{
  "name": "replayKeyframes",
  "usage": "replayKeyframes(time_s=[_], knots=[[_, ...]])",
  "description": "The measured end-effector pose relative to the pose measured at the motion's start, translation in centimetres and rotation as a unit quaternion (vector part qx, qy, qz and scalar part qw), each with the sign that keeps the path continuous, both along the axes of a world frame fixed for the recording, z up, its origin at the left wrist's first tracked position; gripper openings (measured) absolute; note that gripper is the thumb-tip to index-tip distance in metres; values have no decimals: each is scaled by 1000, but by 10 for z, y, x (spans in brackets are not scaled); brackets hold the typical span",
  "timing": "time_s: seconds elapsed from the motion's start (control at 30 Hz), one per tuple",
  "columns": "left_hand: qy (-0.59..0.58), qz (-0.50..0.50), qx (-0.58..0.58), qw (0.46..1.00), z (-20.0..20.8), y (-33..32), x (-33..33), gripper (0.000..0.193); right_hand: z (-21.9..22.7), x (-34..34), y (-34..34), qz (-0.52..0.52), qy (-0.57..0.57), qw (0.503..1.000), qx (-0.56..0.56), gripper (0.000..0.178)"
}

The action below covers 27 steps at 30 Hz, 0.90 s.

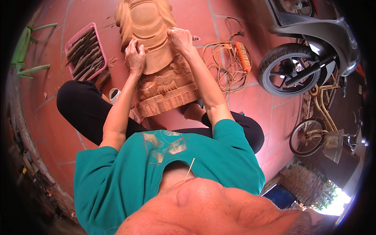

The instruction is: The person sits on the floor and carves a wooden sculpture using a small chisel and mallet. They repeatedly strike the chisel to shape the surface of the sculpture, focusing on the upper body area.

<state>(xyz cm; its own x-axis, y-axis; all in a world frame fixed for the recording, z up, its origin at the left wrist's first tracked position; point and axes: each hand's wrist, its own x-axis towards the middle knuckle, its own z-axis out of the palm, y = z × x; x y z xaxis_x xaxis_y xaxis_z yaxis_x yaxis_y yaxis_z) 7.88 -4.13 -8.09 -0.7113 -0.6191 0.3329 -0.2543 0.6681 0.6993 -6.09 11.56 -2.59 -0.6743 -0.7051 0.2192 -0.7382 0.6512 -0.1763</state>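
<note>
— Both of your hands are on the carved wooden statue (156, 58), which lies on the red tiled floor (51, 117) at top centre of the frame, its base toward your crossed legs.

— How do they sit?

— Your left hand (135, 56) lies flat, fingers spread, on the smooth rounded part. Your right hand (180, 39) curls over the statue's right edge, gripping it.

— What's around you?

— To the upper left, just beside the statue, a pink tray (101, 47) of carving chisels (84, 55). To the upper right, a coiled orange extension cord (229, 64) with its power strip (243, 55), then a scooter (309, 51). A bicycle (313, 131) stands at right.
</note>
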Motion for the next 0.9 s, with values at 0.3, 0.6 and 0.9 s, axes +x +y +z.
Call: replayKeyframes(time_s=[0.3,0.6,0.9], knots=[[9,5,-10,1000,-3,-2,2,35,-12,-14,-8,-42,11,999,-26,13],[0,14,-3,1000,-2,-4,3,35,9,-19,-2,-23,-143,990,4,12],[6,8,9,1000,-2,2,3,36,-7,-13,-3,-52,-36,997,-38,9]])
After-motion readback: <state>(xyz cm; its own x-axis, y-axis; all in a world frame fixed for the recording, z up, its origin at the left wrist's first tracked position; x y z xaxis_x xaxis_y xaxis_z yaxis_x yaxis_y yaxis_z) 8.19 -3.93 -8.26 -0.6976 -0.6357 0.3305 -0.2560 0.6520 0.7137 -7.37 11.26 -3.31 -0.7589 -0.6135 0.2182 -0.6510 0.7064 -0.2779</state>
